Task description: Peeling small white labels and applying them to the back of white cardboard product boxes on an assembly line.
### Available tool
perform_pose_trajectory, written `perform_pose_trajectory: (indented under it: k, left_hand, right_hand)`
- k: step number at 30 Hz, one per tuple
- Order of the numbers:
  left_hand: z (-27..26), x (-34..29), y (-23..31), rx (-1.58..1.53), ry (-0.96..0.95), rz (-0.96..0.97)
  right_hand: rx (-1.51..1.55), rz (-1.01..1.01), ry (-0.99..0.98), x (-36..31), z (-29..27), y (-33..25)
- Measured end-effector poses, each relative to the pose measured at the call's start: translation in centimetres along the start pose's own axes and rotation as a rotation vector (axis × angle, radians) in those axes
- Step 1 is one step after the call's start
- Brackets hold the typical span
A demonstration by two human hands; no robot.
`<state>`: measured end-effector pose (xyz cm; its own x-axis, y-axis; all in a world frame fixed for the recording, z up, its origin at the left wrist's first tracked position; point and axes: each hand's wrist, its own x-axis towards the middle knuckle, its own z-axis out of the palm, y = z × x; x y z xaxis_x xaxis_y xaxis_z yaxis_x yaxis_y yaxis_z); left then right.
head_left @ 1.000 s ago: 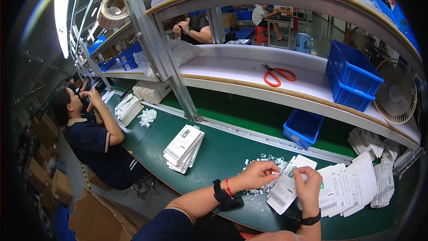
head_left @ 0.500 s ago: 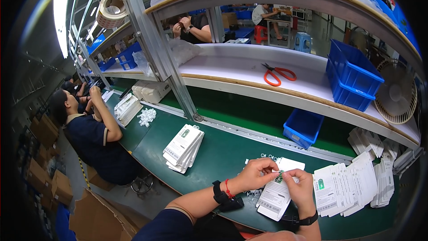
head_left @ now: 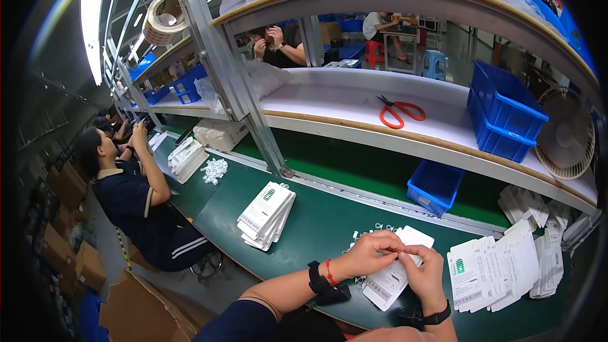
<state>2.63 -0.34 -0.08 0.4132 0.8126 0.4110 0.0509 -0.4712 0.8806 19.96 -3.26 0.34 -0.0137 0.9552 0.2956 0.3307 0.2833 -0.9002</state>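
My left hand [head_left: 375,252] and my right hand [head_left: 424,271] meet fingertip to fingertip above a stack of white printed cards [head_left: 385,286]. Both are closed in a pinch; whatever sits between the fingertips is too small or hidden to name. The hands cover the middle of the top card and its green print. Small clear-white plastic loops [head_left: 379,227] lie scattered beside and behind this stack. Right of my right hand, many similar white cards [head_left: 484,275] are fanned out in an overlapping row.
Another card stack [head_left: 266,215] stands to the left on the green table [head_left: 316,215]. A blue bin [head_left: 435,187] sits under the shelf, where red-handled snips [head_left: 401,114] and stacked blue bins [head_left: 506,111] rest. A co-worker [head_left: 130,190] sits at left; an open carton [head_left: 142,310] is below.
My fingertips have come together over the card's green print, which showed between them before. The view has shifted slightly, and the co-worker at left has moved a little.
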Motion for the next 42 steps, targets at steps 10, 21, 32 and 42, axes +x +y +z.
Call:
perform_pose_trajectory:
  k: [10,21,32,42]
  left_hand:
    - [-0.14,0.23,0.79,0.152,-0.012,0.061]
    - [-0.21,0.21,0.76,0.15,-0.031,0.071]
    - [-0.02,0.12,0.83,0.19,-0.005,0.075]
    - [0.03,0.01,0.74,0.224,0.0,0.098]
  right_hand:
    - [-0.061,-0.045,-0.016,-0.11,-0.07,-0.3]
    - [-0.06,-0.095,0.005,-0.21,0.02,-0.25]
    - [-0.053,-0.108,-0.009,-0.07,0.05,-0.05]
    - [-0.077,-0.113,-0.015,-0.17,0.03,-0.27]
